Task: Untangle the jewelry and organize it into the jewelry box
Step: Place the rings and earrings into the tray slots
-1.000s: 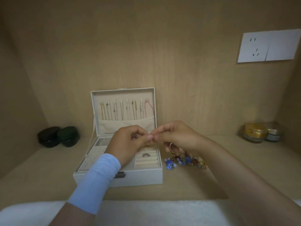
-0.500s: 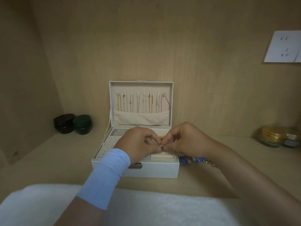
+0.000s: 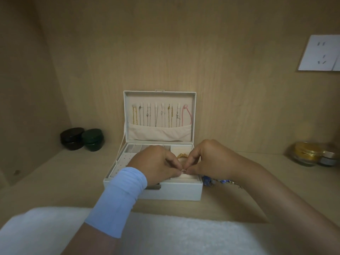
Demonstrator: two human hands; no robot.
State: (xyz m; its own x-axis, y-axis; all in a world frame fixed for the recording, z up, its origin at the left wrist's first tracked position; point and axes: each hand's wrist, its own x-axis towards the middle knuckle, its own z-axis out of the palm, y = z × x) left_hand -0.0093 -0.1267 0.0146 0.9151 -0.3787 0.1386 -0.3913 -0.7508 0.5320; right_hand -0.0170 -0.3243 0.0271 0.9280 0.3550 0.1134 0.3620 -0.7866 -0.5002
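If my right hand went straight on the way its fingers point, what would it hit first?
The right hand points left, so likely the left hand, just past the ring both pinch.

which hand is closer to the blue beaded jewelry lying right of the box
Right. The right hand is just up-left of the blue beaded jewelry; the left hand is farther left, over the jewelry box. Both pinch a small piece between them.

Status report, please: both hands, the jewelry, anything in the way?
Left hand, right hand: both pinch one small piece above the open jewelry box. Beaded tangle lies on shelf, right of box. No obstacle seen.
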